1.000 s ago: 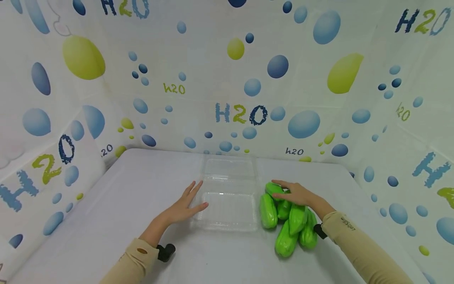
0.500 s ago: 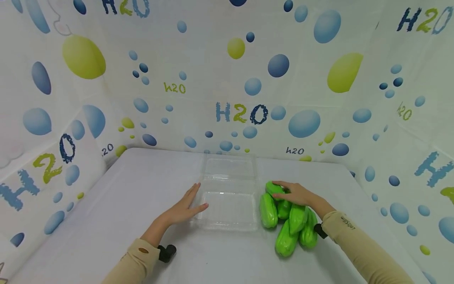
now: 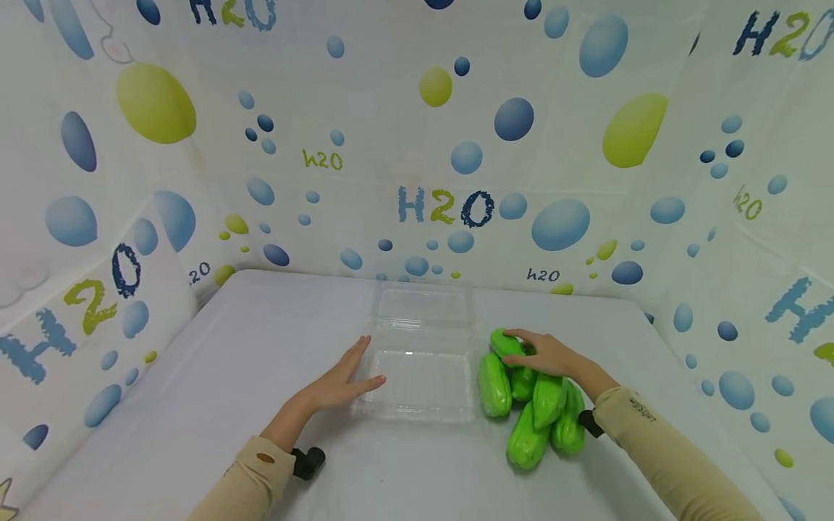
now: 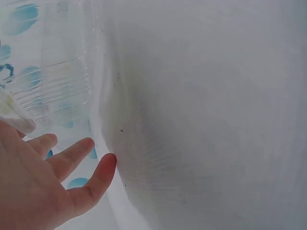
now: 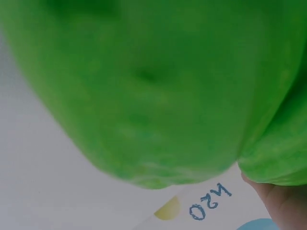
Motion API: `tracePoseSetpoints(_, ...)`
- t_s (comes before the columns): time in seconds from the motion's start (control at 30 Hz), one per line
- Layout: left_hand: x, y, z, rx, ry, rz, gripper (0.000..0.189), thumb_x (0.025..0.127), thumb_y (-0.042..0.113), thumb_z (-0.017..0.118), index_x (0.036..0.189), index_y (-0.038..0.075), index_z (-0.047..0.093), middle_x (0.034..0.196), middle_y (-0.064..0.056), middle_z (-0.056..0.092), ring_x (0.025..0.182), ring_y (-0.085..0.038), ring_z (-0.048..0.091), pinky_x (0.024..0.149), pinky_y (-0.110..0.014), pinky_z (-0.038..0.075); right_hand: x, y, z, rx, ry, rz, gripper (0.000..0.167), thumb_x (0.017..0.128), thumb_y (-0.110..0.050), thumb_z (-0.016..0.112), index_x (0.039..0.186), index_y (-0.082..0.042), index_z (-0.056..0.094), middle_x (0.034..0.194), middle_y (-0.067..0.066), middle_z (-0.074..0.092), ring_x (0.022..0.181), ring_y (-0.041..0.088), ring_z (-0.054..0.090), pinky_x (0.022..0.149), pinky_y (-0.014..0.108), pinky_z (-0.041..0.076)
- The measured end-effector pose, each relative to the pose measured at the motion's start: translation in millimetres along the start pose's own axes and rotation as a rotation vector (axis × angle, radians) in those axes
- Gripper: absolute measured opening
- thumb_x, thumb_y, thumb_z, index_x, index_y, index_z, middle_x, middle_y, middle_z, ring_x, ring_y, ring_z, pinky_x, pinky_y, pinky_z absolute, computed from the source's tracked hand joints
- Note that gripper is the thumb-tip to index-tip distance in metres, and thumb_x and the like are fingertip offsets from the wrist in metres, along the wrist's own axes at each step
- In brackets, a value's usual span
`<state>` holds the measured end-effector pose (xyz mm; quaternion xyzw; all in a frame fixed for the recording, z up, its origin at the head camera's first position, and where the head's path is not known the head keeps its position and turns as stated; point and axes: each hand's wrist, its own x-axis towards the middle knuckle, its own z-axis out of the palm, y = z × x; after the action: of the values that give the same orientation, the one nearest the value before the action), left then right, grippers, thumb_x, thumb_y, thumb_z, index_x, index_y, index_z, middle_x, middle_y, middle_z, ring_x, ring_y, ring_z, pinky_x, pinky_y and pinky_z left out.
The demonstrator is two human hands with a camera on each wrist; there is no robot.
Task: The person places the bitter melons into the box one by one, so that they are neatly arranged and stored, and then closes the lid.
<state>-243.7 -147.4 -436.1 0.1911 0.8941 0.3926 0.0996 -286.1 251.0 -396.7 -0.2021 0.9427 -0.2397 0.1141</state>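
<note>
A clear plastic clamshell box (image 3: 422, 383) stands unlatched on the table with its lid (image 3: 423, 307) folded back. At the box's left side my left hand (image 3: 335, 383) has its fingers spread and thumb over the near rim; the left wrist view shows these fingers beside the clear plastic. To the box's right lies a pile of glossy, elongated green fruit-like pieces (image 3: 526, 438). My right hand (image 3: 547, 356) reaches over the pile and grips the rearmost green piece (image 3: 503, 343) between thumb and fingers. In the right wrist view a near green piece (image 5: 158, 96) hides most of that hand.
A white cloth covers the table (image 3: 274, 340), and a patterned curtain (image 3: 365, 94) rises behind and on both sides. Black wrist cameras sit under both sleeves, the left one (image 3: 308, 463) close to the tabletop.
The view has shifted slightly. My right fingers have closed a little on the rearmost green piece, which has tilted slightly. The left hand stays by the box.
</note>
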Motion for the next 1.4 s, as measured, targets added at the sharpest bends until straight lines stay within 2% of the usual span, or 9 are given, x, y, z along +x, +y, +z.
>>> tracePoseSetpoints(0.5, -1.0, 2.9, 0.5, 0.001, -0.022, -0.030, 0.095, 0.084, 0.051, 0.059, 0.148, 0.009, 0.004, 0.151, -0.013, -0.015, 0.137, -0.036, -0.003, 0.102, -0.061, 0.013, -8.7, 1.9, -3.1, 0.017, 0.044, -0.029, 0.068, 0.086, -0.048, 0.057, 0.140, -0.012, 0.036, 0.133, 0.025, 0.044, 0.117, 0.040, 0.045, 0.092, 0.058, 0.035)
tracePoseSetpoints(0.73, -3.3, 2.8, 1.4, 0.002, -0.030, -0.016, 0.094, 0.084, 0.050, 0.059, 0.148, 0.009, 0.005, 0.150, -0.012, -0.018, 0.136, -0.037, -0.003, 0.100, -0.063, 0.015, -15.3, 0.5, -7.5, 0.024, 0.072, -0.047, 0.067, 0.087, -0.047, 0.056, 0.140, -0.012, 0.036, 0.133, 0.025, 0.044, 0.118, 0.041, 0.044, 0.090, 0.060, 0.035)
tracePoseSetpoints(1.07, -7.7, 8.4, 0.3, 0.044, -0.044, 0.022, 0.096, 0.082, 0.050, 0.062, 0.148, 0.006, 0.008, 0.151, -0.011, -0.017, 0.136, -0.041, 0.003, 0.099, -0.062, 0.019, -26.1, -0.2, -13.2, 0.058, 0.150, -0.052, 0.066, 0.086, -0.044, 0.060, 0.140, -0.015, 0.036, 0.134, 0.023, 0.044, 0.121, 0.040, 0.042, 0.090, 0.060, 0.035)
tracePoseSetpoints(1.4, -8.4, 7.9, 2.8, 0.054, -0.040, 0.033, 0.096, 0.081, 0.050, 0.063, 0.148, 0.010, 0.008, 0.151, -0.012, -0.014, 0.135, -0.041, 0.006, 0.098, -0.062, 0.021, -36.2, -0.4, -15.4, 0.070, 0.205, -0.070, 0.067, 0.084, -0.043, 0.063, 0.140, -0.016, 0.038, 0.137, 0.018, 0.043, 0.121, 0.039, 0.042, 0.091, 0.061, 0.033)
